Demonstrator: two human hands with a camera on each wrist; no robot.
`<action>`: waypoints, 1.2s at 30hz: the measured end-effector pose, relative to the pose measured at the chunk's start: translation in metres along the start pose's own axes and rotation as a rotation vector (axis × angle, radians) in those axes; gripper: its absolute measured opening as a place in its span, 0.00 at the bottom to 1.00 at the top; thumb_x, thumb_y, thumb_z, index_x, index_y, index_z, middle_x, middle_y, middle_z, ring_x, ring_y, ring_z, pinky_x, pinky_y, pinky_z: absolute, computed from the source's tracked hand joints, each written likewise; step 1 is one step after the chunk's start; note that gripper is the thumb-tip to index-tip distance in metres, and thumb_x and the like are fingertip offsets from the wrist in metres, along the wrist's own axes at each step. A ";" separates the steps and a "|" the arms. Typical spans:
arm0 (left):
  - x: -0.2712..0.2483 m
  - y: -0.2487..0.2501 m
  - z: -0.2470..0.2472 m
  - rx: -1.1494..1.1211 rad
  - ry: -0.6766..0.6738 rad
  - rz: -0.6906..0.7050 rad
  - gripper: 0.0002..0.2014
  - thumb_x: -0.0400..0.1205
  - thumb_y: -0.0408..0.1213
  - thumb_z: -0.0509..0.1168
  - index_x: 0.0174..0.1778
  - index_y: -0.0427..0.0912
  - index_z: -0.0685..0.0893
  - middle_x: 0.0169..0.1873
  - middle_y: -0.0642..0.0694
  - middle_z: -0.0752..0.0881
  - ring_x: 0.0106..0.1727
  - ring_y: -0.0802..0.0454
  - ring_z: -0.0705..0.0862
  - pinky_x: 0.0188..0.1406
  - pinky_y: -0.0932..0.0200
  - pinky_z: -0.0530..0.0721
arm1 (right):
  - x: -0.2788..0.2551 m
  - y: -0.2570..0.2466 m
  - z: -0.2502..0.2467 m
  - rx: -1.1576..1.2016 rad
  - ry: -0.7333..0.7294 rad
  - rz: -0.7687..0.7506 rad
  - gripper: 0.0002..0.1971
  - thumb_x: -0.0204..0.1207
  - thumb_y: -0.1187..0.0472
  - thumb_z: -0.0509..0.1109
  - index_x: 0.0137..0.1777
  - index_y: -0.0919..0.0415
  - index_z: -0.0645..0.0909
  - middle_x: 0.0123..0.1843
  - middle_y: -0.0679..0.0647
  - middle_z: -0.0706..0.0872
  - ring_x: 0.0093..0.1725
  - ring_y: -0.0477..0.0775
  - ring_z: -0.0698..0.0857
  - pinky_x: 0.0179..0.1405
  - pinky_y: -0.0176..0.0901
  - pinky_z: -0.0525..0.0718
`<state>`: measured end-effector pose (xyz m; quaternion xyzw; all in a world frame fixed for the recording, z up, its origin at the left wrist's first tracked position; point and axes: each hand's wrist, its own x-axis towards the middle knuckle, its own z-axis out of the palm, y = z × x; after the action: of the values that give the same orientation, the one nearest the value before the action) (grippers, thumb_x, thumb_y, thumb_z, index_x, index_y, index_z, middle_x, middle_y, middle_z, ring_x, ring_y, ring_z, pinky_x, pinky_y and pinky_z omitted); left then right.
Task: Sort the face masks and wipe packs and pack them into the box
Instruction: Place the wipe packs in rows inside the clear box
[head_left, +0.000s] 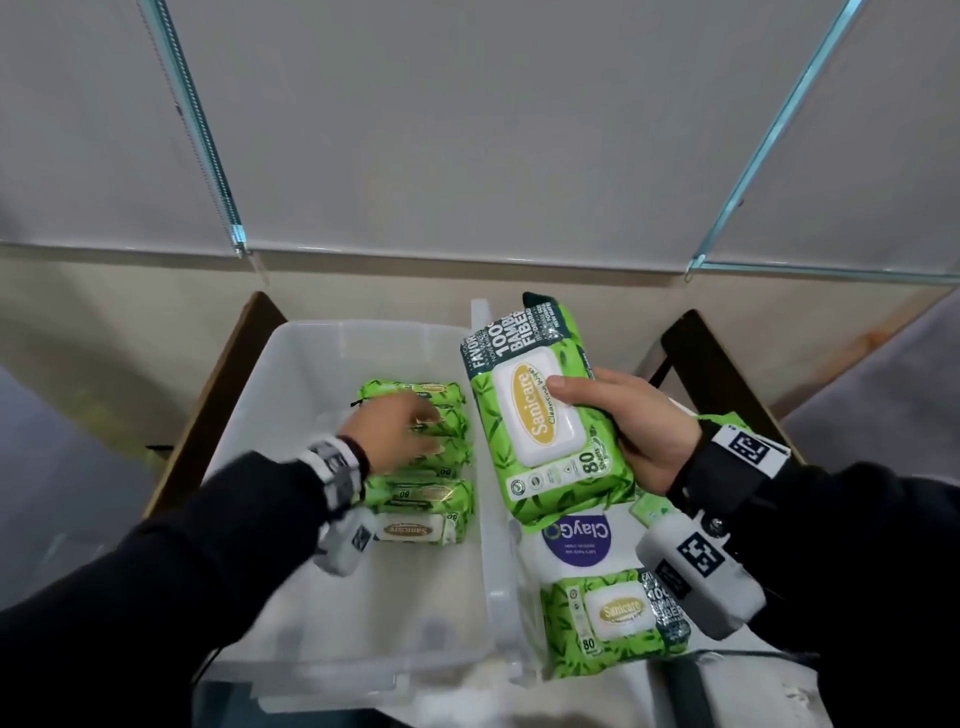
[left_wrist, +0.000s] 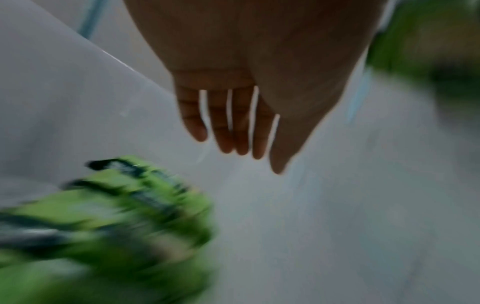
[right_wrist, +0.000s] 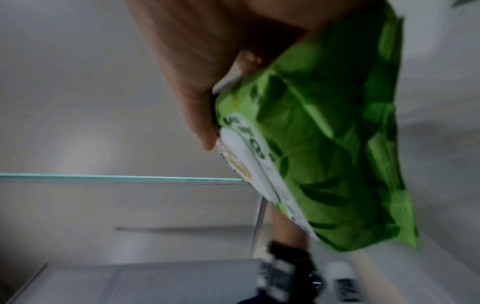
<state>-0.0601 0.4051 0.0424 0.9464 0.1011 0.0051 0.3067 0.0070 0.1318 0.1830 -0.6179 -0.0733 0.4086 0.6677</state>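
My right hand (head_left: 618, 415) grips a green Sanicare wipe pack (head_left: 540, 410) and holds it up over the right rim of the clear plastic box (head_left: 291, 364); the thumb lies on its white lid. In the right wrist view the same pack (right_wrist: 324, 144) fills the right half, pinched between thumb and fingers. Several green wipe packs (head_left: 421, 467) stand in a row inside the box. My left hand (head_left: 400, 431) hovers over that row with straight fingers and holds nothing. In the blurred left wrist view its fingers (left_wrist: 228, 123) point out above the packs (left_wrist: 116, 216).
To the right of the box lie another green Sanicare pack (head_left: 618, 618) and a white pack with a purple ClayGo label (head_left: 576, 535). The near half of the box floor (head_left: 415, 597) is bare. Dark wooden table edges (head_left: 717, 374) flank the box; a wall stands behind.
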 end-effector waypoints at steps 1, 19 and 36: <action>0.002 0.016 -0.027 -0.240 0.146 -0.070 0.12 0.77 0.46 0.79 0.55 0.52 0.90 0.51 0.54 0.91 0.52 0.54 0.88 0.53 0.54 0.87 | -0.002 -0.004 0.004 -0.023 -0.019 -0.011 0.27 0.73 0.63 0.77 0.71 0.71 0.81 0.64 0.71 0.89 0.61 0.71 0.89 0.60 0.65 0.89; -0.073 0.079 -0.186 0.555 -0.108 0.112 0.37 0.60 0.68 0.80 0.65 0.59 0.85 0.43 0.56 0.90 0.44 0.53 0.84 0.44 0.58 0.82 | 0.025 -0.020 0.039 -0.546 0.085 -0.288 0.28 0.64 0.45 0.84 0.63 0.51 0.82 0.61 0.48 0.90 0.60 0.45 0.88 0.52 0.46 0.82; -0.049 -0.041 0.058 0.745 -0.398 0.210 0.43 0.66 0.70 0.72 0.73 0.51 0.72 0.60 0.47 0.84 0.58 0.43 0.82 0.51 0.47 0.85 | 0.053 0.084 0.032 -0.241 0.089 0.230 0.63 0.47 0.34 0.85 0.85 0.35 0.58 0.85 0.52 0.67 0.84 0.70 0.61 0.74 0.86 0.64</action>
<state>-0.1116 0.3946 -0.0261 0.9801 -0.0617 -0.1833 -0.0445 -0.0161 0.1821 0.0942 -0.7152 -0.0209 0.4426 0.5404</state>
